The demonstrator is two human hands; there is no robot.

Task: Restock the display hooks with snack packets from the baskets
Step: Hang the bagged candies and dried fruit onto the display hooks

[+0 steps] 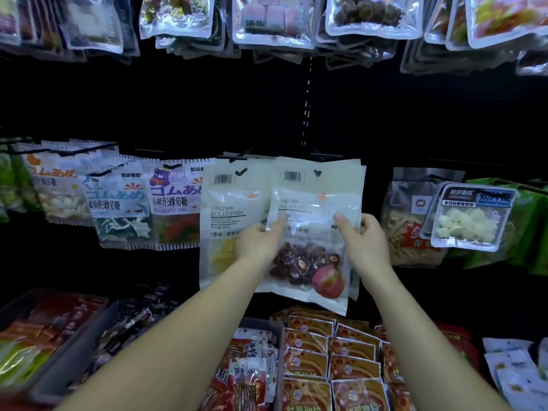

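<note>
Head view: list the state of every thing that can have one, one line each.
Dried-fruit packet: held up against the display by both hands; hooked or not, cannot tell.
Left hand: grips its left edge.
Right hand: grips its right edge.
Pineapple packet: hanging, partly covered by the dried-fruit packet.
Bear gummy packet: hanging.
Orange packets: lying in overlapped rows, unhung.

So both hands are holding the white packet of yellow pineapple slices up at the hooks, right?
No: the head view shows the left hand and right hand holding the packet of dark dried fruit up at the hooks. The pineapple packet hangs just left of it.
</note>
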